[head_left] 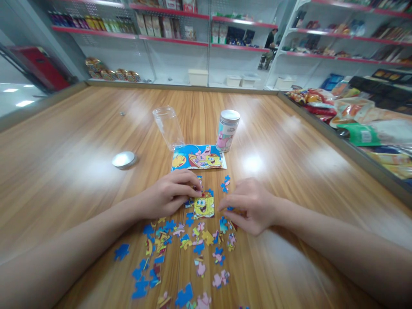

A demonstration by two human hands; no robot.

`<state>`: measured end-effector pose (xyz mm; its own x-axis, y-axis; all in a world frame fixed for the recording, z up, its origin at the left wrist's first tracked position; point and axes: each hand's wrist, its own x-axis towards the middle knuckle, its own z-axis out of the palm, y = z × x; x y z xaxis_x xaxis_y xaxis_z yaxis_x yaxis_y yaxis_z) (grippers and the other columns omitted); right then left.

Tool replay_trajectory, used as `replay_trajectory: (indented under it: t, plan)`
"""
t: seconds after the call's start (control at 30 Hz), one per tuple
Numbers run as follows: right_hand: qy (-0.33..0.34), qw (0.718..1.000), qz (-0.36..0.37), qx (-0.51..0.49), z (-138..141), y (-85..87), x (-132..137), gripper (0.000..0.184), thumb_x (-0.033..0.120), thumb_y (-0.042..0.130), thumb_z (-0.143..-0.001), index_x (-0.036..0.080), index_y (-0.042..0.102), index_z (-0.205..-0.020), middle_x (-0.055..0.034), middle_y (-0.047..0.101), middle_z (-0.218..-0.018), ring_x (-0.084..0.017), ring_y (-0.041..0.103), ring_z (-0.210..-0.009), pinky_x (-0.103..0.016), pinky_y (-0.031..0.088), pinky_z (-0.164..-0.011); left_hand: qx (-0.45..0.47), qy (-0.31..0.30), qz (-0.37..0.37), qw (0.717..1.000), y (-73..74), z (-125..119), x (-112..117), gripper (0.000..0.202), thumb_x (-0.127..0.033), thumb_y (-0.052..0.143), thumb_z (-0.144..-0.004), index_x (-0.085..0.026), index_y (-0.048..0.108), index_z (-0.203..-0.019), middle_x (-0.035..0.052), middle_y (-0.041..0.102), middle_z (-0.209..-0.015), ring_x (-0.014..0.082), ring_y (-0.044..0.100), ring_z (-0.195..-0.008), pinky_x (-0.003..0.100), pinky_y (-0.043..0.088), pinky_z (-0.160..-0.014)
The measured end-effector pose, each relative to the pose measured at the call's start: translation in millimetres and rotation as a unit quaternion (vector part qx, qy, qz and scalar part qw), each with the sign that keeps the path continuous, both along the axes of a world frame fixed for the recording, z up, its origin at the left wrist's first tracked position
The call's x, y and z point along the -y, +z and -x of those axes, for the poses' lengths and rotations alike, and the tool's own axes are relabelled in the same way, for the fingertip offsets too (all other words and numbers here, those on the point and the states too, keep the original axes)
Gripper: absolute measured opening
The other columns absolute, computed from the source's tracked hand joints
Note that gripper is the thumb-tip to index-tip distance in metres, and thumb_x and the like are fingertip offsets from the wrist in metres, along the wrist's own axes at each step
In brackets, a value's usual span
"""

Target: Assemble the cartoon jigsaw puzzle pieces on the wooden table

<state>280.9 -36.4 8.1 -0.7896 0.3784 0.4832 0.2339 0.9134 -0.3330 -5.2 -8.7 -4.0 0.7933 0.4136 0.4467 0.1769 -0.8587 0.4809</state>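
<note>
Flanking puzzle section (204, 207), hands (169, 192) (252, 207) half-curled, left touching

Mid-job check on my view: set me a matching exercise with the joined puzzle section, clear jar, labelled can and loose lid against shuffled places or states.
Things
1. joined puzzle section
2. clear jar
3. labelled can
4. loose lid

Places or states
A. silver, farthest left of the four
B. upright and capped
C. between the left hand and the right hand
D. see-through, with no cap on

Right pairs: 1-C, 2-D, 3-B, 4-A
</note>
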Motion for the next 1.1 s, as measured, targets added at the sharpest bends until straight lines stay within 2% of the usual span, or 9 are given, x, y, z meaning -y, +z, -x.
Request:
replay_trajectory:
  t: [0.13, 0.27, 0.37, 0.53, 0.67, 0.8, 0.9, 0.97, 1.1]
  plan:
    - [-0.086, 0.994, -0.01, -0.073, 1.5, 0.3, -0.7, 0.009, 0.018, 0.061, -0.086, 0.017, 0.068, -0.091, 0.0077, 0.047, -0.054, -0.007, 0.043, -0.047, -0.025, 0.031, -0.05, 0.001, 0.003, 0.004, 1.0, -0.5, -0.4, 0.2, 0.035, -0.002, 0.052, -0.091, -0.02, 0.073, -0.113, 0.0102, 0.067, -0.111, 0.0203, 0.062, -0.107, 0.039, 0.053, -0.095]
    - [-0.172, 0.974, 0.06, -0.131, -3.3, -3.7, -13.2, 0.009, 0.017, 0.062, -0.088, 0.016, 0.07, -0.091, 0.0101, 0.032, -0.051, -0.005, 0.032, -0.042, -0.022, 0.026, -0.045, 0.001, 0.008, 0.004, 1.0, -0.3, -0.6, 0.4, 0.035, -0.001, 0.052, -0.091, -0.02, 0.073, -0.112, 0.0099, 0.067, -0.11, 0.0202, 0.062, -0.107, 0.038, 0.054, -0.093]
    - [-0.213, 0.96, 0.094, -0.153, -6.2, -6.0, -18.6, 0.01, 0.018, 0.061, -0.089, 0.014, 0.07, -0.09, 0.01, 0.031, -0.051, -0.004, 0.03, -0.042, -0.022, 0.024, -0.045, 0.002, 0.011, 0.002, 1.0, -1.3, -0.4, 0.0, 0.035, -0.002, 0.053, -0.09, -0.02, 0.074, -0.111, 0.0102, 0.067, -0.109, 0.0206, 0.063, -0.106, 0.038, 0.054, -0.093]
    - [-0.146, 0.968, 0.146, -0.144, -7.7, -8.5, -18.6, 0.009, 0.016, 0.062, -0.086, 0.014, 0.07, -0.088, 0.0097, 0.034, -0.05, -0.004, 0.03, -0.042, -0.022, 0.023, -0.044, 0.012, 0.015, 0.028, 0.999, -0.6, -0.1, -0.3, 0.033, -0.003, 0.053, -0.09, -0.021, 0.075, -0.108, 0.0095, 0.069, -0.109, 0.0194, 0.064, -0.104, 0.036, 0.055, -0.092]
    - [-0.09, 0.974, 0.158, -0.132, -9.2, -9.1, -19.3, 0.01, 0.014, 0.063, -0.082, 0.015, 0.07, -0.089, 0.0093, 0.036, -0.05, -0.004, 0.031, -0.041, -0.021, 0.025, -0.044, 0.05, 0.051, 0.118, 0.99, 1.3, 3.9, -2.7, 0.035, -0.004, 0.049, -0.092, -0.022, 0.078, -0.1, 0.0078, 0.07, -0.11, 0.0174, 0.066, -0.103, 0.032, 0.055, -0.092]
    - [-0.051, 0.984, 0.129, -0.112, -10.6, -7.7, -20.8, 0.009, 0.015, 0.063, -0.081, 0.016, 0.07, -0.086, 0.0086, 0.037, -0.05, -0.005, 0.033, -0.042, -0.022, 0.027, -0.045, 0.136, 0.129, 0.231, 0.955, -3.6, 12.4, -8.7, 0.033, -0.001, 0.052, -0.084, -0.019, 0.079, -0.089, 0.0065, 0.072, -0.104, 0.0163, 0.066, -0.098, 0.028, 0.053, -0.088]
    - [-0.041, 0.99, 0.096, -0.094, -9.4, -8.6, -20.1, 0.008, 0.016, 0.062, -0.081, 0.017, 0.069, -0.084, 0.0088, 0.035, -0.048, -0.007, 0.035, -0.044, -0.023, 0.028, -0.048, 0.251, 0.141, 0.351, 0.891, -10.0, 17.4, -11.6, 0.029, 0.005, 0.049, -0.068, -0.014, 0.071, -0.064, 0.0039, 0.067, -0.073, 0.0119, 0.062, -0.07, 0.021, 0.045, -0.059]
    - [-0.052, 0.99, 0.089, -0.092, -8.0, -10.4, -19.0, 0.008, 0.016, 0.062, -0.082, 0.017, 0.069, -0.086, 0.0086, 0.035, -0.049, -0.007, 0.035, -0.045, -0.024, 0.029, -0.049, 0.286, 0.135, 0.375, 0.871, -12.8, 18.3, -12.1, 0.023, 0.002, 0.045, -0.06, -0.014, 0.056, -0.049, 0.0006, 0.054, -0.052, 0.0092, 0.049, -0.051, 0.021, 0.032, -0.045]
    - [-0.081, 0.986, 0.112, -0.093, -7.3, -12.0, -17.2, 0.01, 0.014, 0.062, -0.084, 0.016, 0.069, -0.091, 0.0085, 0.036, -0.053, -0.006, 0.032, -0.044, -0.023, 0.027, -0.047, 0.329, 0.137, 0.388, 0.85, -12.4, 13.6, -12.6, 0.017, -0.005, 0.044, -0.056, -0.014, 0.046, -0.042, -0.0006, 0.043, -0.043, 0.0079, 0.04, -0.043, 0.022, 0.027, -0.044]
